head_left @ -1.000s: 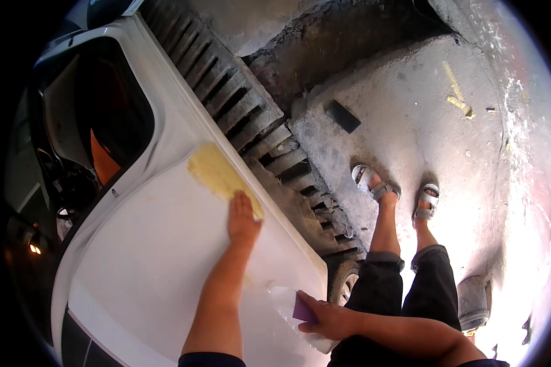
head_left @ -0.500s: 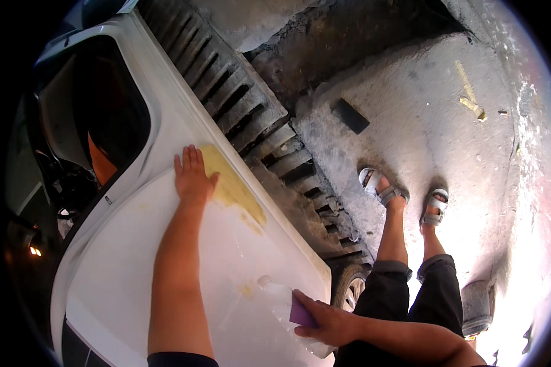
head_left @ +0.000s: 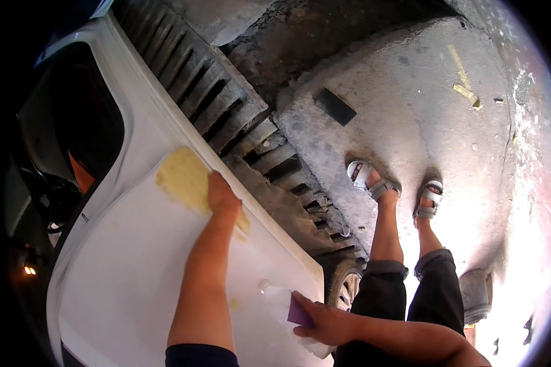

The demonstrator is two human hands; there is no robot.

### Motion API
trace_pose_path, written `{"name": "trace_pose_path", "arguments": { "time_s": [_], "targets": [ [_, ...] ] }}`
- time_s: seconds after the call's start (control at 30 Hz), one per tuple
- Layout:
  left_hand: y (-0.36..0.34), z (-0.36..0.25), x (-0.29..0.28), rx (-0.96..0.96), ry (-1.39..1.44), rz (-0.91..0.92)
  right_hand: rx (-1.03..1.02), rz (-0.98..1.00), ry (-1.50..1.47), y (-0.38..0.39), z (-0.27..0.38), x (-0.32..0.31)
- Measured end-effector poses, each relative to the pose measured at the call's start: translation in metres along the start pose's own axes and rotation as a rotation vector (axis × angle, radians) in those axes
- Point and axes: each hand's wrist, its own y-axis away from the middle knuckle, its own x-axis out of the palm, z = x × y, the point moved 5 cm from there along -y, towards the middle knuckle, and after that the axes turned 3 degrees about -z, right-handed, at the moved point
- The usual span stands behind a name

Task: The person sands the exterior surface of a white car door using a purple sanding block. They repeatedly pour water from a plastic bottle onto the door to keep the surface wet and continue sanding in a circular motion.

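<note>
A white car panel with a yellowish filler patch fills the left side. My left hand rests at the patch's right side, by the panel's long edge. It holds nothing that I can see; its fingers reach forward, partly hidden by the hand. Low in the middle, my right hand grips a purple sanding pad, thumb below and fingers above. A clear plastic bottle with a whitish cap lies under the pad and this hand; whether the hand grips it too cannot be made out.
A slatted concrete drain cover runs beside the car. A dark rectangular block lies on the concrete floor, ahead of my sandalled feet. A car wheel shows by my leg, and a grey bucket stands at lower right.
My left hand has slid right and toward me, from the patch's left side to the panel edge, uncovering more yellow. My right hand still grips the pad. The view has shifted slightly.
</note>
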Motion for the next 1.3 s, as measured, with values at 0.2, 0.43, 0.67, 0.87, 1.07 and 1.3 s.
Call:
{"name": "trace_pose_path", "arguments": {
  "time_s": [0.2,0.43,0.67,0.87,1.07,1.3],
  "targets": [
    [0.083,-0.119,0.022,0.228,0.074,0.023,0.101,-0.002,0.072,0.029,-0.023,-0.009],
    [0.204,-0.233,0.036,0.552,0.645,0.085,0.059,-0.171,0.096,0.071,-0.019,-0.027],
    [0.176,-0.18,0.017,0.008,2.812,0.115,-0.068,-0.296,0.568,0.078,0.055,-0.065],
    [0.211,0.0,-0.077,0.413,3.591,-0.261,-0.225,-0.262,0.879,0.071,0.124,-0.061],
    [0.212,0.032,-0.087,-0.056,3.561,-0.47,-0.254,-0.368,0.728,0.062,0.127,-0.126],
    [0.223,0.029,-0.137,-0.171,2.571,-0.887,-0.166,-0.688,-0.541,0.034,0.097,-0.249]
  ]
}}
